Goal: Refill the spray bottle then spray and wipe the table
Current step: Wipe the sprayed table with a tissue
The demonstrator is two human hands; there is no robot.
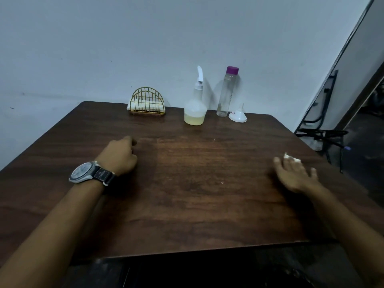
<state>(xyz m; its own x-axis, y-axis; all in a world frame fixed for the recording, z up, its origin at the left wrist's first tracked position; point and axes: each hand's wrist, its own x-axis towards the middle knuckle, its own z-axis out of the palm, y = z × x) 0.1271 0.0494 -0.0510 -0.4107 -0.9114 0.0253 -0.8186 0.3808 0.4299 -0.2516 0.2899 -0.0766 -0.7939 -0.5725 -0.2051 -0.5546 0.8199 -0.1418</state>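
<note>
A clear spray bottle [195, 110] with a white trigger head stands at the back of the dark wooden table [197, 204], with pale yellow liquid low in it. Right of it stands a tall clear bottle [226, 94] with a purple cap, nearly empty. A white funnel [238, 115] lies mouth-down beside that. My left hand [120, 156], wearing a wristwatch, rests curled on the table at the left. My right hand [295, 173] hovers blurred near the right edge, fingers spread, with a small white wad of tissue [292, 158] at its fingertips.
A gold wire napkin holder [148, 101] with white napkins stands at the back left, against the grey wall. A folded black metal frame [324, 129] leans beside the table's right side. The table's near edge runs above my lap.
</note>
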